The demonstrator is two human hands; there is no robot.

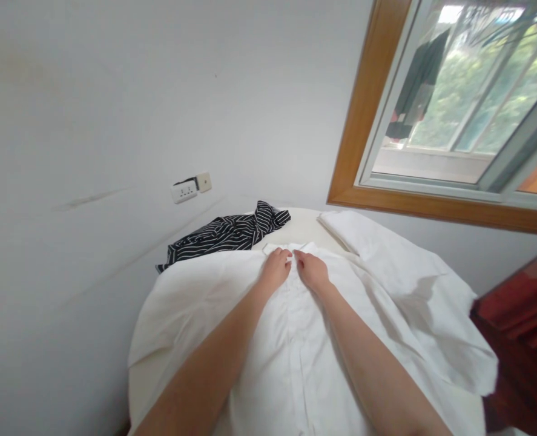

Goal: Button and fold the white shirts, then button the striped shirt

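Note:
A white button-front shirt [290, 369] lies spread face up over a pale table, its collar at the far end and its sleeves out to the sides. Both my hands are at the collar, on either side of the front opening. My left hand [277, 266] is closed, with thumb and fingers pinching the fabric just left of the opening. Close beside it, my right hand [311, 269] has its fingers curled on the collar's right side. The fingertips are small in view, and the buttons under them cannot be made out.
A black-and-white striped garment [227, 234] lies crumpled at the table's far left edge. The pale tabletop [307, 227] shows behind the collar. A wall with a socket [185, 191] stands close behind, and a wood-framed window [363, 103] is at upper right. Red fabric [522, 303] hangs at right.

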